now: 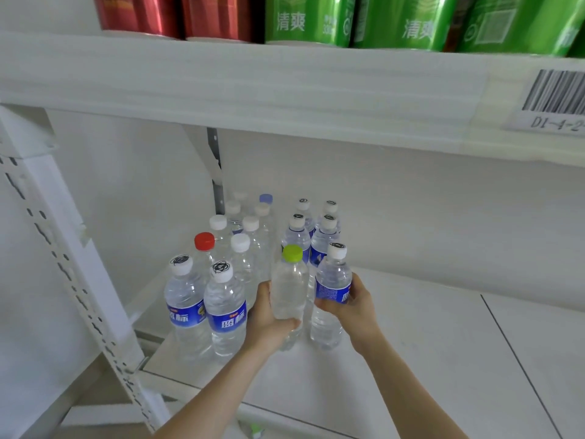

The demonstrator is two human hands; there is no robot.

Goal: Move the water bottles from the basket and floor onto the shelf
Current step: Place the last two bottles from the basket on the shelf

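My left hand [267,321] grips a clear, unlabelled bottle with a lime-green cap [289,289], held upright just above the white shelf [411,343]. My right hand [351,304] grips a blue-labelled bottle with a white cap [332,286], its base at the shelf surface. The two held bottles touch side by side. Several water bottles stand on the shelf behind and to the left, among them two blue-labelled ones [205,308] at the front and a red-capped one [204,248]. The basket and the floor bottles are out of view.
An upper shelf board [253,87] hangs low overhead, carrying red and green cans [316,20] and a barcode tag [554,103]. A perforated white upright [72,264] slants along the left. A metal bracket [217,172] runs down the back wall.
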